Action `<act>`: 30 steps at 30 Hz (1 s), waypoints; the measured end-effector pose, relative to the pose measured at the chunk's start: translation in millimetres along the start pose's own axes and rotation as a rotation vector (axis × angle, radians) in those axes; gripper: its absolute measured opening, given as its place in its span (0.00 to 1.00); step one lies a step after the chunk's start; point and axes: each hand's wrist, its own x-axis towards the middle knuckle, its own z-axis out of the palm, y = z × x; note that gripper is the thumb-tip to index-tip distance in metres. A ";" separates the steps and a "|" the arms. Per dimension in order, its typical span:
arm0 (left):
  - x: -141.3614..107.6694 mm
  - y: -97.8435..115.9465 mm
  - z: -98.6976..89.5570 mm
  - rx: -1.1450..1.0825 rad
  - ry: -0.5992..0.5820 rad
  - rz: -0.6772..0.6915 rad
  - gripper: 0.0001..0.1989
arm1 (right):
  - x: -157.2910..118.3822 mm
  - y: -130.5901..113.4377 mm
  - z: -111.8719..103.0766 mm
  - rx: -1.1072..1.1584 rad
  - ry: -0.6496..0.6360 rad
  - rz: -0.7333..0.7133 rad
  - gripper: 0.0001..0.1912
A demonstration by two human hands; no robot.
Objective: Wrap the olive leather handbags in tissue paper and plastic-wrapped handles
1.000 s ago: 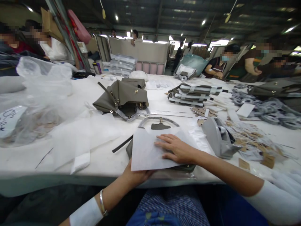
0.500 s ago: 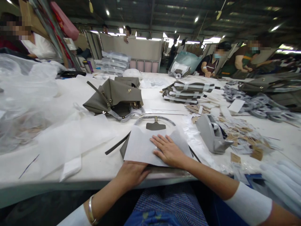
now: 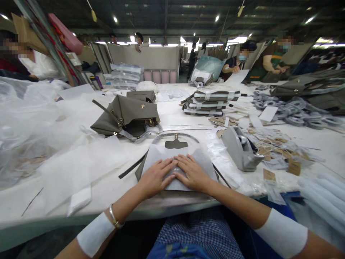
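– What's at the far left of the worktop (image 3: 16, 196)?

– A heap of clear plastic bags (image 3: 32, 144), and beside it some thin white sheets (image 3: 78, 158) with a small folded white stack (image 3: 80, 199) at their near end.

– And after that?

– An olive handbag (image 3: 134, 111), lying tipped with its mouth open towards the near edge. In front of it, at the middle of the near edge, is a second bag (image 3: 140, 167), lying flat; its dark strap (image 3: 132, 167) sticks out to the left.

– Is that one covered?

– Mostly, by a white sheet (image 3: 152, 154). The wrapped handle (image 3: 185, 136) arcs out past the far edge, around a dark olive flap (image 3: 176, 144).

– Where are the hands?

– Both on the sheet. The left hand (image 3: 156, 176) lies palm down, fingers stretched out, gripping nothing. The right hand (image 3: 192, 174) lies the same way, its fingertips just beside the left's.

– Further right?

– A pile of folded bags (image 3: 211, 102) towards the back, a grey tape dispenser (image 3: 238, 149) nearer, then scattered brown tags (image 3: 293, 167), with white rolls (image 3: 323, 198) at the near right corner
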 end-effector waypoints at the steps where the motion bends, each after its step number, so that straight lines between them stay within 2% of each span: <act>1: -3.1 -6.5 7.9 -0.008 0.000 -0.030 0.27 | -2.0 1.6 0.0 0.063 0.066 0.001 0.24; 4: -12.0 -11.3 18.1 -0.037 0.022 -0.075 0.25 | -6.8 5.0 -0.5 0.216 0.208 -0.013 0.16; 6: -13.8 -8.1 16.8 -0.047 0.025 -0.082 0.24 | -8.0 5.7 -0.6 0.244 0.238 -0.048 0.12; 12: -10.5 -4.7 12.4 -0.061 0.004 -0.105 0.24 | -8.6 3.8 0.4 0.188 0.222 -0.116 0.10; 20: -11.4 -4.5 13.5 -0.072 0.012 -0.101 0.24 | -14.4 8.9 4.8 0.123 0.190 -0.283 0.15; 26: -8.8 -2.5 10.9 -0.028 -0.045 -0.098 0.24 | -16.3 10.1 7.7 0.165 0.275 -0.177 0.14; 28: -7.4 -2.5 9.0 0.007 -0.076 -0.088 0.24 | -14.5 8.1 4.9 0.138 0.238 -0.152 0.15; 30: -5.7 -3.8 5.4 0.042 -0.112 -0.068 0.24 | -11.4 5.1 -1.4 0.089 0.144 -0.138 0.14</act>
